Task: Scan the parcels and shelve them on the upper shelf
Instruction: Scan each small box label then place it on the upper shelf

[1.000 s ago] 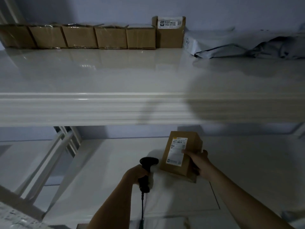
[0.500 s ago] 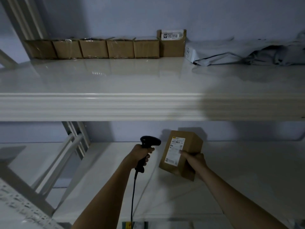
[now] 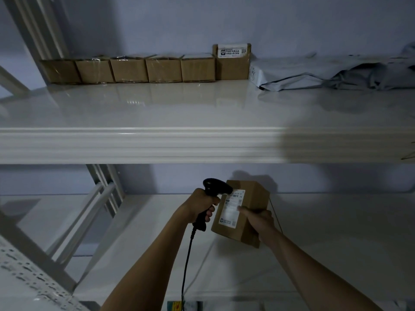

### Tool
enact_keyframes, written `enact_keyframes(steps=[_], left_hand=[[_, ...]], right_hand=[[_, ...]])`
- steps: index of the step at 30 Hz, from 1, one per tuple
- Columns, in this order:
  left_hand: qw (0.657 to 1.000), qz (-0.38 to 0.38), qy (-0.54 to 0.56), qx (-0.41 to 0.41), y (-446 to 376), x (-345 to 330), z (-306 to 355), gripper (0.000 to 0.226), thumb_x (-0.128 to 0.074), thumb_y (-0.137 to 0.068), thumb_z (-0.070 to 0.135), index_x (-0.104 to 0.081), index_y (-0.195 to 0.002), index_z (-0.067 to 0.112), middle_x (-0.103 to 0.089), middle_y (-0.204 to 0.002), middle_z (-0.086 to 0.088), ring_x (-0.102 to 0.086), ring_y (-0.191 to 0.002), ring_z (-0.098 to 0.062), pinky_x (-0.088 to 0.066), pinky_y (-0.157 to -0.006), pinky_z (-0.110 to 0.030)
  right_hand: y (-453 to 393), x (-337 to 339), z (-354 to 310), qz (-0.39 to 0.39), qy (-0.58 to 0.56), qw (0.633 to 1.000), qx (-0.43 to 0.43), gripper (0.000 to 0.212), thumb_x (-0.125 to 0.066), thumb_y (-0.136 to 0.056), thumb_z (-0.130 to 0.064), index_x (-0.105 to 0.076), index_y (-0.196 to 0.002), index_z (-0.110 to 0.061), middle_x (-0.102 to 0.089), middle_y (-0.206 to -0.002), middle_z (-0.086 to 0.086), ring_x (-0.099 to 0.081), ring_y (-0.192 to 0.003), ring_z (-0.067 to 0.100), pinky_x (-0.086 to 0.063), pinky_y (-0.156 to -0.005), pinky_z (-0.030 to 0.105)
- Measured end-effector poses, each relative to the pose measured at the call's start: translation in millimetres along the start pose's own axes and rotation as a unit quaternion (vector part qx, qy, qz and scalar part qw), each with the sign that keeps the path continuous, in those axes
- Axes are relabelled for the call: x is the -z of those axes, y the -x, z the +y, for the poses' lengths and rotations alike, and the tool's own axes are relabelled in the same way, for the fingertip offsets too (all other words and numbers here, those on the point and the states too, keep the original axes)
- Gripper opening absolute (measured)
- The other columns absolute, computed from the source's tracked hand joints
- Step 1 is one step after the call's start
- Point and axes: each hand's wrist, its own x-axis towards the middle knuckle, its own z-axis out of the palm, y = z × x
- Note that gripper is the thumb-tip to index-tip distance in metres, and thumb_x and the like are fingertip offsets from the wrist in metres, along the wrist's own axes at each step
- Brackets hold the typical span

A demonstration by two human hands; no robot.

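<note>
Parcel (image 3: 247, 212) sits tilted in your right hand (image 3: 260, 223), gripped below the upper shelf (image 3: 157, 144). Your left hand (image 3: 202, 205) grips the scanner (image 3: 215, 189), its head touching the label (image 3: 232, 208). Boxes (image 3: 146, 68) line the shelf's back.

Pale blue-grey wall (image 3: 224, 19) behind the shelving, white perforated metal upright (image 3: 29, 272) at lower left, slanted white frame bars (image 3: 85, 218) beside it, glossy white lower shelf (image 3: 336, 243), small yellow-and-red item (image 3: 177, 306) at bottom edge
</note>
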Motion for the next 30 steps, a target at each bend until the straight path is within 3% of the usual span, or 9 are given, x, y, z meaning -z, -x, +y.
enact_keyframes(steps=[8,15,22,30], left_hand=[[1.0,0.004,0.007,0.002,-1,-1,-2,0.01,-0.056,-0.088,0.006,-0.057,-0.079,0.006,-0.045,-0.056,-0.004,-0.039,-0.044,-0.014,-0.036,-0.046,-0.024],[1.0,0.01,0.008,0.006,-5,-3,-2,0.005,-0.055,-0.087,0.006,-0.06,-0.086,0.004,-0.042,-0.053,-0.003,-0.037,-0.044,-0.014,-0.033,-0.045,-0.022],[1.0,0.014,0.012,0.005,-10,0,-2,0.024,-0.056,-0.09,0.006,-0.061,-0.112,-0.001,-0.042,-0.055,-0.004,-0.037,-0.045,-0.014,-0.034,-0.045,-0.023],[1.0,0.014,0.012,0.004,-15,1,-3,0.025,-0.056,-0.09,0.007,-0.061,-0.114,0.002,-0.042,-0.055,-0.004,-0.037,-0.046,-0.014,-0.034,-0.045,-0.023]], right_hand=[[-13,2,6,-0.008,-0.003,1.0,0.005,0.137,-0.085,-0.012,-0.077,-0.056,-0.131,-0.016,-0.068,-0.116,0.004,-0.069,-0.101,0.023,-0.062,-0.086,0.043],[-30,3,13,-0.022,-0.017,1.0,-0.014,0.128,-0.092,-0.018,-0.073,-0.057,-0.13,-0.021,-0.07,-0.115,0.001,-0.071,-0.1,0.023,-0.062,-0.084,0.044],[-24,5,10,-0.038,-0.031,0.999,-0.011,0.124,-0.093,-0.019,-0.069,-0.061,-0.128,-0.02,-0.074,-0.111,-0.001,-0.073,-0.097,0.022,-0.062,-0.084,0.043],[-7,8,-2,-0.054,-0.04,0.998,-0.005,0.111,-0.096,-0.028,-0.06,-0.064,-0.126,-0.02,-0.075,-0.11,0.0,-0.074,-0.098,0.023,-0.062,-0.086,0.044]])
